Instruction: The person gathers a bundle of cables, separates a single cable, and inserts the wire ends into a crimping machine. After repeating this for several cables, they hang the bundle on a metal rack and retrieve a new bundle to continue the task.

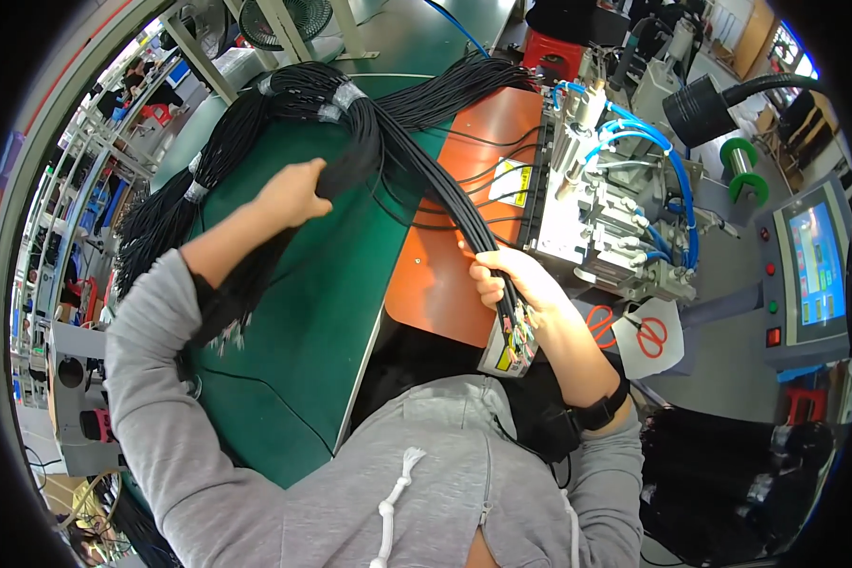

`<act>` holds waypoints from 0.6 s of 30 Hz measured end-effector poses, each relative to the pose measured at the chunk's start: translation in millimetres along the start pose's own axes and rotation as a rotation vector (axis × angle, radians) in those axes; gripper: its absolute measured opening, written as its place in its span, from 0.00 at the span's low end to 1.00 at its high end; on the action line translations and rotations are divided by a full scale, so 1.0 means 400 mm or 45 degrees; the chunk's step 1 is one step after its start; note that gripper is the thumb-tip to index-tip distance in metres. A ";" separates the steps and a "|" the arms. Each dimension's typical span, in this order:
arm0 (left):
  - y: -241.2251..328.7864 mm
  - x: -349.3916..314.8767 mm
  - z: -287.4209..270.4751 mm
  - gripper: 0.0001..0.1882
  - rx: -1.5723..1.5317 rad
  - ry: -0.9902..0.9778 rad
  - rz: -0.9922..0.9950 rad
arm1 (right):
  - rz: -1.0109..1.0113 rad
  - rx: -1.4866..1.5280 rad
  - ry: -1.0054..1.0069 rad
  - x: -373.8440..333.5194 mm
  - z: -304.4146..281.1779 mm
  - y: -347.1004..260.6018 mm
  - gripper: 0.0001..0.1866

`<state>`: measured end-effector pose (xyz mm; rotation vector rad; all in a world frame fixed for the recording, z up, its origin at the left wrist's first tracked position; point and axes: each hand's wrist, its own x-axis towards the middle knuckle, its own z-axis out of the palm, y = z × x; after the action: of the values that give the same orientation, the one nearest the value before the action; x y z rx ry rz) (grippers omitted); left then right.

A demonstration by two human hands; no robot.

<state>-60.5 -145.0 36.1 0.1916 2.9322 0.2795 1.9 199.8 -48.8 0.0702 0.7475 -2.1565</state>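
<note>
My left hand (296, 196) is closed round a bundle of black cables (355, 163), which is smeared by motion near my fingers. That bundle hangs down past my forearm to frayed wire ends (229, 335) at the lower left. In my right hand (519, 278) is a second bundle of black cables (450, 196), gripped close to its stripped ends (519, 331) with small coloured wires. Both bundles run up to a large looped pile of black cables (298, 90), bound with clear wrap (346, 97), on the green table (341, 275).
An orange board (435, 298) lies on the table with a few cables across it. Right of it stands a metal machine (587, 208) with blue air tubes. A touch screen panel (814, 260), a black lamp (699, 112), red-handled scissors (649, 337) and hanging black cables (719, 483) are farther right.
</note>
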 end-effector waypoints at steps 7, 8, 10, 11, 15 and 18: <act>0.223 -0.012 0.087 0.43 0.115 0.403 0.877 | -0.140 -0.025 0.013 -0.108 -0.036 0.056 0.18; 0.286 -0.014 0.105 0.40 0.099 0.308 1.119 | -0.174 -0.020 -0.032 -0.122 -0.037 0.063 0.19; 0.371 0.008 0.176 0.30 0.167 0.469 1.635 | -0.197 -0.056 -0.039 -0.146 -0.010 0.072 0.20; 0.383 0.015 0.202 0.30 0.141 0.444 1.673 | -0.219 -0.110 -0.058 -0.161 0.009 0.074 0.21; 0.416 0.045 0.292 0.21 -0.250 0.542 1.801 | -0.333 -0.036 -0.003 -0.267 -0.009 0.085 0.22; 0.429 0.077 0.292 0.18 -0.225 0.478 1.881 | -0.567 -0.260 0.297 -0.310 -0.061 0.115 0.20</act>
<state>-48.2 46.9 -47.9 2.3944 2.3714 0.7744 111.6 277.7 -54.6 0.0518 1.2076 -2.5018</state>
